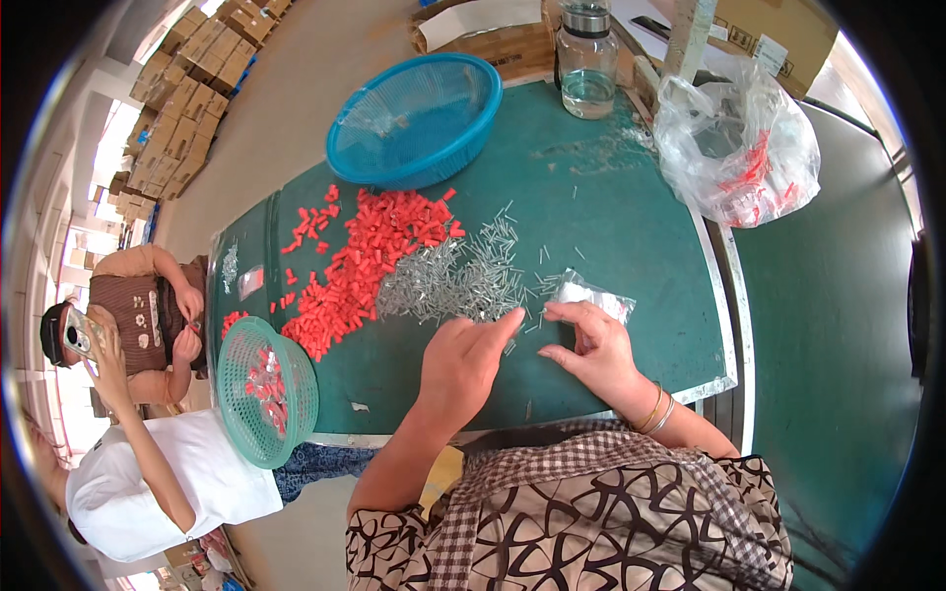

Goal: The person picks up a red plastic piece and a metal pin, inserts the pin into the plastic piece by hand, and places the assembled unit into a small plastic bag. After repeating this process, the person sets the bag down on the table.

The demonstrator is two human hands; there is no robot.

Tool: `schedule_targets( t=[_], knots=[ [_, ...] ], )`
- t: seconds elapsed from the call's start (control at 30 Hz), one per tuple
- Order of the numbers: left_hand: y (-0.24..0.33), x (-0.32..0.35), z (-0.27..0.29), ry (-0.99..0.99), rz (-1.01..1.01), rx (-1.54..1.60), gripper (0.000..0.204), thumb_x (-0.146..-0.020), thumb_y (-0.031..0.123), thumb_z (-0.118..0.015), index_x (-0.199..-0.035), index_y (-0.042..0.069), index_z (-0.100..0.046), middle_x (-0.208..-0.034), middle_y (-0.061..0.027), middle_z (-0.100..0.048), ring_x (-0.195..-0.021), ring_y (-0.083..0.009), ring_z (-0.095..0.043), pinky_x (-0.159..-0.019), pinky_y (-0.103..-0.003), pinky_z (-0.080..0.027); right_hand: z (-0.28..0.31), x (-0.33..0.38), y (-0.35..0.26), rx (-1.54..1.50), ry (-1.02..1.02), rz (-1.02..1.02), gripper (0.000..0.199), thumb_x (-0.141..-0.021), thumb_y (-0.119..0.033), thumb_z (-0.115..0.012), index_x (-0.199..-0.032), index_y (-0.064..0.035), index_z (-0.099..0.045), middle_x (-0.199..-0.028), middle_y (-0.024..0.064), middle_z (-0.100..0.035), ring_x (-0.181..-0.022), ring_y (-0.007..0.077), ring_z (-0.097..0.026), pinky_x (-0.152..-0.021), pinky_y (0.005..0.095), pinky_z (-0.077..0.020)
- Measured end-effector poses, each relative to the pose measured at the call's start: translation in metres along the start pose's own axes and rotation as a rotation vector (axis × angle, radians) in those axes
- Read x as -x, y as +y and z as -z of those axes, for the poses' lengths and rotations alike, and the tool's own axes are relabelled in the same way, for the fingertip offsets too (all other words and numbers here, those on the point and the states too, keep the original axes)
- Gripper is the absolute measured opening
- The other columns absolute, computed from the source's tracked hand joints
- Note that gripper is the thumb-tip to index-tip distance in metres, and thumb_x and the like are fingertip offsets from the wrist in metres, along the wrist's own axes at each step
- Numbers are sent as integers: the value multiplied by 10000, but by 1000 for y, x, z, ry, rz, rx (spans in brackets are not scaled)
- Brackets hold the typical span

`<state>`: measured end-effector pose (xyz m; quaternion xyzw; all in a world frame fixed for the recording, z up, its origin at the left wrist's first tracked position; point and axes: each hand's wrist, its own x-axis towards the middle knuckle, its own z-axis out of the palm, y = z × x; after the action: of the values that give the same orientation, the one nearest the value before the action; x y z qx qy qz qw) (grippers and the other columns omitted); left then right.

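Silvery pins (pixel 448 281) heap just beyond the left hand (pixel 459 364), forefinger extended; the right hand (pixel 605 362), touching or just beside a clear bag (pixel 597 293), is half open. Any hold is unclear.

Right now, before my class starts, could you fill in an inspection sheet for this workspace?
Surface: green table, with pale scuffs near the bottle.
Job's things: red pieces and silvery pins, heaps touching.
Clutter: blue basket, green basket holding red pieces, plastic bag.
Hands: left hand at the pins' edge, grip hidden; right hand beside a small packet, thumb and forefinger apart.
Cables: nothing seen for certain.
Surroundings: stacked cartons, two people.
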<state>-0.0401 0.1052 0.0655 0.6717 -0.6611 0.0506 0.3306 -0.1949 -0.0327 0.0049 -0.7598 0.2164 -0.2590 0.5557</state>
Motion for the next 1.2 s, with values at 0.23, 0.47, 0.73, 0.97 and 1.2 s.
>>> schedule_targets(
  t=[0.23,0.47,0.73,0.97,1.2],
  knots=[
    [-6,-1,-4,-2,-86,-38,458,-708,-93,-707,-1132,55,-616,-832,-16,-670,-630,-191,-563,-563,-301,-457,-5,-2,-13,-8,-51,11,435,-704,-156,-811,-1102,-77,-656,-964,56,-643,-604,130,-493,-541,261,-428],
    [-8,-2,-13,-54,-78,124,562,-712,-98,-701,-1228,70,-551,-853,-27,-657,-714,-198,-592,-607,-308,-483,-15,-7,-4,-302,-111,-34,181,-803,-45,-725,-980,-36,-686,-866,21,-601,-559,50,-413,-493,220,-382],
    [-4,2,-20,38,73,172,543,-693,-60,-721,-1199,72,-577,-920,-57,-619,-800,-237,-590,-685,-349,-492,-14,-5,-2,-400,-75,-95,88,-829,-27,-694,-911,-52,-710,-817,22,-619,-650,79,-500,-561,232,-391],
    [-7,10,-23,79,266,363,265,-724,6,-750,-948,40,-613,-1007,-130,-614,-912,-254,-618,-776,-343,-505,-16,-6,3,-291,14,111,94,-820,-10,-690,-904,-54,-694,-843,50,-635,-655,111,-534,-537,245,-403],
    [2,7,-26,38,330,404,258,-730,-70,-719,-960,8,-629,-879,-103,-646,-753,-198,-637,-682,-286,-509,-15,-6,-5,-274,-6,85,82,-812,-34,-708,-882,-76,-706,-851,35,-648,-597,88,-503,-507,235,-389]
  ],
)
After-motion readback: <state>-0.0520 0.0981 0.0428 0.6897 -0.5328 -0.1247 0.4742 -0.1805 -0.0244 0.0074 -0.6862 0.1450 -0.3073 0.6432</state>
